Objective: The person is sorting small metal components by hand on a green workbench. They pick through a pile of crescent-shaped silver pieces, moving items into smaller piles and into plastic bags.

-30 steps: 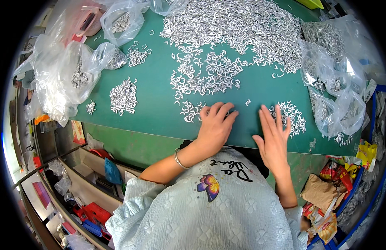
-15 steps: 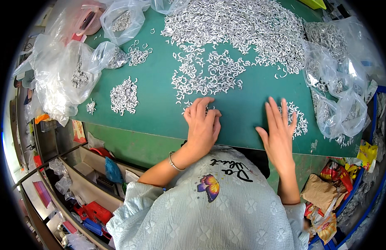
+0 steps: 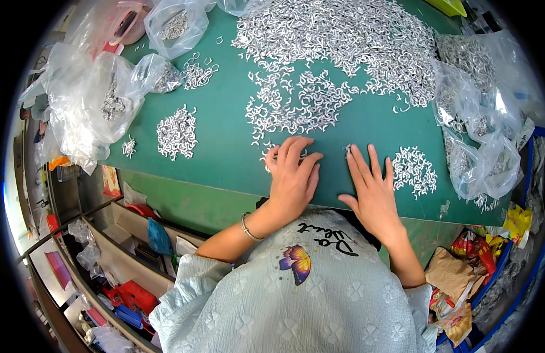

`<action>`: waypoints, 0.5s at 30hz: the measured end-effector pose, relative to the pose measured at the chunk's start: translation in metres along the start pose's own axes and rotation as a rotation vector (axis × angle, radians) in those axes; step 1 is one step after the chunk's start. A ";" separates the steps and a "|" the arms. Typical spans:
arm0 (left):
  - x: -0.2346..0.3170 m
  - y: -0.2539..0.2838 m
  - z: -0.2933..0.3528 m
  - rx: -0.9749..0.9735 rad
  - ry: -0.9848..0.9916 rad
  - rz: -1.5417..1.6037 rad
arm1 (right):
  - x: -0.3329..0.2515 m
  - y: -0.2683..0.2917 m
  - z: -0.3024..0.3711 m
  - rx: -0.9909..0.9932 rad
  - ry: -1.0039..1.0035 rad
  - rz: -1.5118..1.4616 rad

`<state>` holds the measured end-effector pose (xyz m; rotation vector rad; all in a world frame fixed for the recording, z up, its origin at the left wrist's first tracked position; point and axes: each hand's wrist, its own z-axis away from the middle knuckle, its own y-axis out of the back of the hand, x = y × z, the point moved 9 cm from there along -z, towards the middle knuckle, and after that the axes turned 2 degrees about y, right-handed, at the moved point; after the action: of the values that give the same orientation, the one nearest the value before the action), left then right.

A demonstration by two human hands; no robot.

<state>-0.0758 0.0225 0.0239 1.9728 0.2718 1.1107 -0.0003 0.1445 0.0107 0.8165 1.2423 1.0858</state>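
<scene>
My left hand [image 3: 291,176] rests over the green table near its front edge, fingers bent and apart. A few small silver C-shaped metal pieces [image 3: 266,157] lie beside its fingertips, and what is beneath the palm is hidden. To its right, my right hand [image 3: 369,194] lies nearly flat with fingers stretched and thumb out. One or two small pieces [image 3: 347,149] show at its fingertips. Just right of that hand sits a small pile of the C-shaped pieces [image 3: 415,172]. Beyond both hands spreads a loose group of them [image 3: 302,103], next to the large heap [image 3: 337,35].
Clear plastic bags of metal pieces stand at the left [image 3: 107,106] and right [image 3: 481,159] of the green table [image 3: 225,129]. Another small pile [image 3: 177,132] lies left. Below are a drawer unit [image 3: 131,253] and snack packets with a brown paper bag [image 3: 452,272].
My right hand has moved left, off the small right pile toward my left hand. My left hand has shifted slightly right, its fingers spreading a little.
</scene>
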 end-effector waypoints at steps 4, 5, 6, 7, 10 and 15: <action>0.005 -0.001 -0.003 -0.013 -0.019 0.021 | 0.000 0.000 0.009 0.000 -0.009 -0.007; 0.006 -0.002 -0.003 -0.011 -0.020 0.022 | 0.000 -0.003 0.009 0.012 -0.009 0.008; 0.007 -0.002 -0.003 -0.009 -0.019 0.024 | -0.002 -0.010 0.012 0.011 -0.045 -0.024; 0.007 -0.002 -0.003 -0.005 -0.016 0.022 | -0.006 -0.011 0.014 -0.001 -0.019 -0.051; 0.003 0.001 -0.001 0.000 0.000 0.011 | -0.013 -0.006 0.014 -0.001 0.039 -0.126; -0.001 0.000 0.003 -0.030 0.011 0.000 | -0.007 0.001 -0.001 0.053 0.003 -0.080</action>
<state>-0.0741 0.0205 0.0225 1.9409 0.2598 1.1203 -0.0013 0.1381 0.0133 0.7987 1.3003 0.9940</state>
